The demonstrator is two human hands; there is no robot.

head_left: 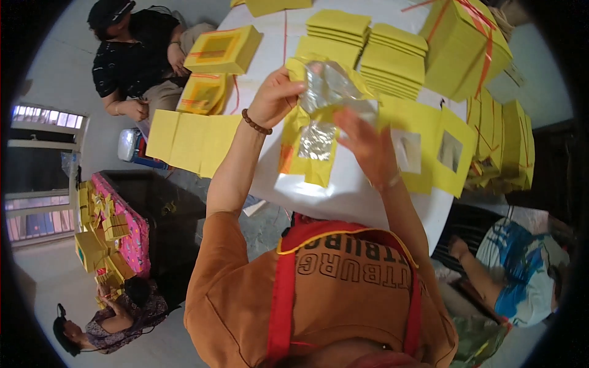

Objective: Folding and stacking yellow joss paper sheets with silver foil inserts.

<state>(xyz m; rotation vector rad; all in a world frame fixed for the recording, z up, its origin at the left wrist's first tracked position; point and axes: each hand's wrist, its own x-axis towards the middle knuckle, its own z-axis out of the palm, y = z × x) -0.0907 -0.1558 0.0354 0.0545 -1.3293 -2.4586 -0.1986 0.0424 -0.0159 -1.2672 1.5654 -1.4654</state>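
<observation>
My left hand point(277, 98) pinches a foil-faced sheet point(329, 84), nearside of the yellow stacks point(394, 60) — right hand point(369, 142) blurry, can't tell its grip. Probably light, slippery — I'd hold the edge.

At the frame's centre the foil point(316, 142) is glossy, metallic and crinkled. The stacks point(392, 64) along the top are matt paper; glossy plastic ribbons point(489, 52) cross the upper right. The tabletop point(270, 61) is smooth. Below centre, the shirt point(350, 313) is matt cloth. The bracelet point(256, 122), small here, is perhaps wood.
</observation>
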